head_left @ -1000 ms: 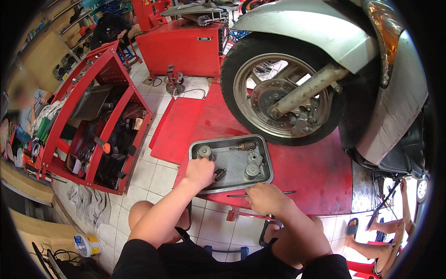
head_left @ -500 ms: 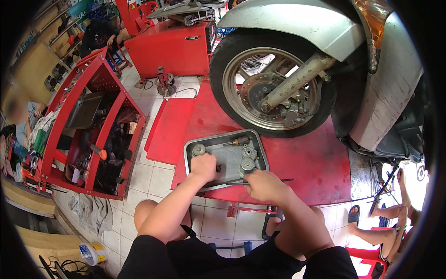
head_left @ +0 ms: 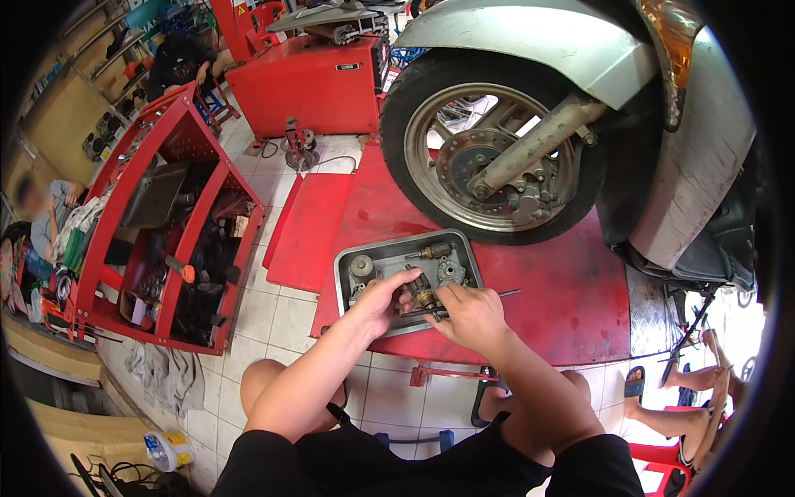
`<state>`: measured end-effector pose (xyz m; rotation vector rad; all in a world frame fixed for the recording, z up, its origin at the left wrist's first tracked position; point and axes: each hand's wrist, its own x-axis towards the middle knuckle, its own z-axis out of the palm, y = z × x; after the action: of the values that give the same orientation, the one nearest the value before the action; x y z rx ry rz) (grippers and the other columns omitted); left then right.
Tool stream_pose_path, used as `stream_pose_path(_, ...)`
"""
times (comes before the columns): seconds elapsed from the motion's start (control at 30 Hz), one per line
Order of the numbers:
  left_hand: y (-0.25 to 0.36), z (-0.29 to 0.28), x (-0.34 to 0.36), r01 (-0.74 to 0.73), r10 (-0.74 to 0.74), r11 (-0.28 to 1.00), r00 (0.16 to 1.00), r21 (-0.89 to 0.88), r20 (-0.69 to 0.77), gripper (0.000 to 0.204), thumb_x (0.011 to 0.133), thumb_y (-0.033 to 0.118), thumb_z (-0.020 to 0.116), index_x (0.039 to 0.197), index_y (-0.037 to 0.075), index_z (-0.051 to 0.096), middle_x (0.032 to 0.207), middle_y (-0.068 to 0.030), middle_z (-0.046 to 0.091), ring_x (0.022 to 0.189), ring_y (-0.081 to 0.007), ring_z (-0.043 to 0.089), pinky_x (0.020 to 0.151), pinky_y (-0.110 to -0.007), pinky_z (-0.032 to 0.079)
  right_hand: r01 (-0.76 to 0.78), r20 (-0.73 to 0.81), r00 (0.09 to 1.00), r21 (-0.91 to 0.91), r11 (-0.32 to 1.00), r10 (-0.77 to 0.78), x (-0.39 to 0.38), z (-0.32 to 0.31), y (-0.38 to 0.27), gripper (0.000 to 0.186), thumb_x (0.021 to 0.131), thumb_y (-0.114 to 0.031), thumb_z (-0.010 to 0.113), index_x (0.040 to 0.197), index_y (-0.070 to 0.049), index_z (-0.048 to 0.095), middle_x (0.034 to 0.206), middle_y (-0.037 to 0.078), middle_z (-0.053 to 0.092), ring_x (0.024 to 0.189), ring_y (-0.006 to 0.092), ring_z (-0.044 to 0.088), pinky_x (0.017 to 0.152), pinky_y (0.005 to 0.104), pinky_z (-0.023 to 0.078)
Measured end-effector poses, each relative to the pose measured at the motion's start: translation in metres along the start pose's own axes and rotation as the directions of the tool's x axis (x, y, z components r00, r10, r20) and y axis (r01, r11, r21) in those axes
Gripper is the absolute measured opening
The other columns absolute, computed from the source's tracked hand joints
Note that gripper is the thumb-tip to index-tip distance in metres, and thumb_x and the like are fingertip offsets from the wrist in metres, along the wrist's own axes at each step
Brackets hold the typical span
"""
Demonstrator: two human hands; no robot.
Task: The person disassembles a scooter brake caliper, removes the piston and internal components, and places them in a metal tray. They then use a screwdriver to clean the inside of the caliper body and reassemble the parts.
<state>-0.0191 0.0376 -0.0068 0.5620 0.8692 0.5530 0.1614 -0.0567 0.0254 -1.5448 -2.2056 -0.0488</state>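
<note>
Over a metal tray (head_left: 341, 286) my two hands meet. My left hand (head_left: 383, 301) is closed around a small cylindrical metal part (head_left: 421, 291) with a dark body and a brass-coloured end, its thumb on top. My right hand (head_left: 474, 315) is closed on a slim dark rod (head_left: 508, 293), whose tip sticks out to the right; its fingertips press near the brass-coloured end. Inside the tray, a round grey metal part (head_left: 361, 265) sits at the left, a similar cylindrical part (head_left: 432, 251) at the back, and a grey metal housing (head_left: 450, 272) at the right, partly covered by my right hand.
The tray rests on a red platform (head_left: 546, 306) below a scooter's front wheel (head_left: 406, 166). A red tool cart (head_left: 170, 277) stands left; a red machine (head_left: 306, 99) is behind. Other people sit at the left and right edges. A rag (head_left: 170, 377) lies on the tiles.
My left hand has moved right from the tray's left side and now holds the cylindrical part. My right hand has shifted up and right; the slim rod is now tilted.
</note>
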Motion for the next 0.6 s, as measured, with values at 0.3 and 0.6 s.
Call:
stream_pose_path(0.3,-0.002,0.016,-0.012,0.049,-0.051,0.994,0.999,-0.102,-0.016,0.030,0.082,0.038,0.080,0.083,0.015,0.061,0.063,0.0048,0.050,0.057,-0.0108,0.048,0.060,-0.026,0.041,0.011,-0.257,0.966,-0.011,1.000,-0.013,0.008,0.005,0.008,0.034,0.072,-0.034,0.079,0.077,-0.010,0.056,0.067,0.004,0.057,0.054,0.0231,0.060,0.050,0.0341,0.049)
stream_pose_path(0.6,0.024,-0.018,0.002,-0.177,0.060,0.753,0.978,0.634,0.202,0.069,0.093,0.067,0.048,0.096,0.002,0.073,0.087,-0.0087,0.069,0.083,-0.0252,0.068,0.073,-0.036,0.053,-0.245,-0.230,0.902,0.422,0.873,0.365,0.014,0.003,0.013,0.039,0.083,-0.029,0.075,0.064,-0.002,0.055,0.057,0.016,0.056,0.047,0.0342,0.055,0.045,0.0415,0.041)
